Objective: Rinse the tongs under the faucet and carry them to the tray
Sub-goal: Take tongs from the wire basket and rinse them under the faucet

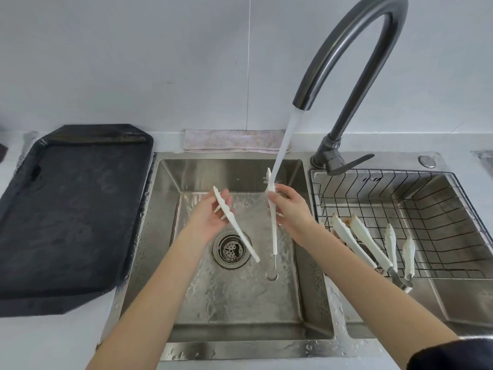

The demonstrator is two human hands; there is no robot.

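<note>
I hold a pair of white tongs (273,231) spread wide over the steel sink (170,180). My left hand (210,218) grips one arm of the tongs, which slants from upper left down to the drain. My right hand (290,209) grips the other arm, held nearly upright. Its toothed tip touches the water stream falling from the dark curved faucet (346,52). The two arms meet low, near the sink floor. The black tray (69,209) lies on the counter left of the sink.
A wire basket (426,209) sits in the right basin with more white tongs (360,241) leaning in it. A pinkish cloth (234,141) lies behind the sink. The round drain (230,248) is in the sink floor.
</note>
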